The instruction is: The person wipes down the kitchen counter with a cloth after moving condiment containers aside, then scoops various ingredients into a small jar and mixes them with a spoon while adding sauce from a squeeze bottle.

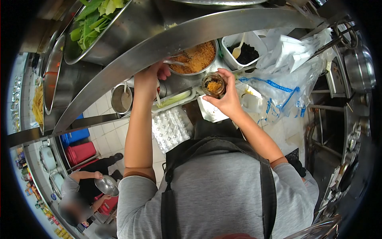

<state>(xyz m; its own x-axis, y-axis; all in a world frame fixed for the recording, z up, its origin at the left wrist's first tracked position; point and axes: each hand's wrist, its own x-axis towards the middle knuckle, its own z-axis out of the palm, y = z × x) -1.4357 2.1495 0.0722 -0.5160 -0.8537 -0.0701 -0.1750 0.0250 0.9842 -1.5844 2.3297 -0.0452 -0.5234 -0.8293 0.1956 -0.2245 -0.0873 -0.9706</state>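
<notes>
The left hand (153, 75) grasps a metal spoon (176, 62) over orange crumbs (200, 57) in a round basin (217, 51); a steel rail (159, 44) obscures part of this grip. The right hand (229, 95) clasps 1 small glass jar (210, 93), held just beside the basin, orange and dark contents visible inside. 1 white tub (261, 44) of dark food (250, 52) containing 1 pale spoon (236, 52) stands beside the basin. Clear plastic (274, 99) lies right of the jar. At lower left, 1 co-worker (88, 187) holds 1 metal bowl (107, 186) with 2 hands.
</notes>
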